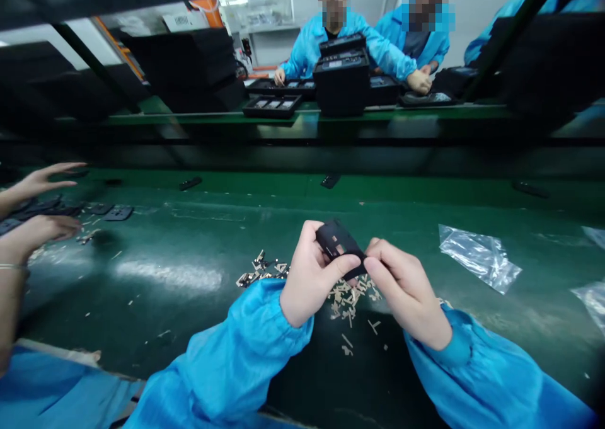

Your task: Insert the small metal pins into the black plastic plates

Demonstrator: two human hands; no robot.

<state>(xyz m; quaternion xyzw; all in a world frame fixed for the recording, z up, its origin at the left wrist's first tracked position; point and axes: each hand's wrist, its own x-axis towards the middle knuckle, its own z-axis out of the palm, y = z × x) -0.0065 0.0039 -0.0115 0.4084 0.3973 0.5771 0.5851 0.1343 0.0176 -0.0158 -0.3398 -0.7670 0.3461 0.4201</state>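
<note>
My left hand (314, 278) is closed around a small black plastic part (338, 237) with little rectangular cutouts, its thumb lying across the near edge. At the right corner of that part, my right hand (409, 290) has thumb and forefinger pinched together; whether a tiny piece sits between the fingertips is hidden. Beneath both hands lies a heap of small pale scraps (348, 303). Just left of my left hand is a pile of small metallic and black pieces (259, 270).
Clear plastic bags (479, 256) lie on the green bench (179, 328) at right. At left, a neighbour's hands (40, 234) hover by flat black parts (119, 213). A raised shelf with black trays (271, 105) crosses the back, and co-workers in blue (302, 45) sit beyond.
</note>
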